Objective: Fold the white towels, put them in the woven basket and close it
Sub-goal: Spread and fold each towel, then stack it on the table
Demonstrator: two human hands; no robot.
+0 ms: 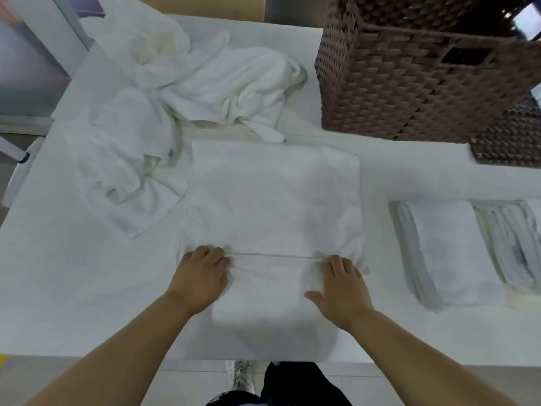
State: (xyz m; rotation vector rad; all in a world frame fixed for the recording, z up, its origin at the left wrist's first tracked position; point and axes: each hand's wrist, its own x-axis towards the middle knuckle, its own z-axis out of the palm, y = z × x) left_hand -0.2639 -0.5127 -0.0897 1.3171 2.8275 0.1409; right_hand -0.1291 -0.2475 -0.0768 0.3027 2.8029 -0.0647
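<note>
White terry towel (272, 200) lies flat mid-counter (87, 288), its near edge lapped over. I judge it light, limp and non-slip, best taken at the fold's corners. My left hand (202, 271) and right hand (342, 285) each pinch that folded edge. Folded white towels (448, 250) sit to the right, and the brown woven basket (395, 92) stands beyond.

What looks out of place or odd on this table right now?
Nothing is spilled or damaged. The crumpled towels at the far left are a loose heap, not yet folded. On the rightmost folded towel there is a greyish smudge; stain or shadow, I cannot tell.
</note>
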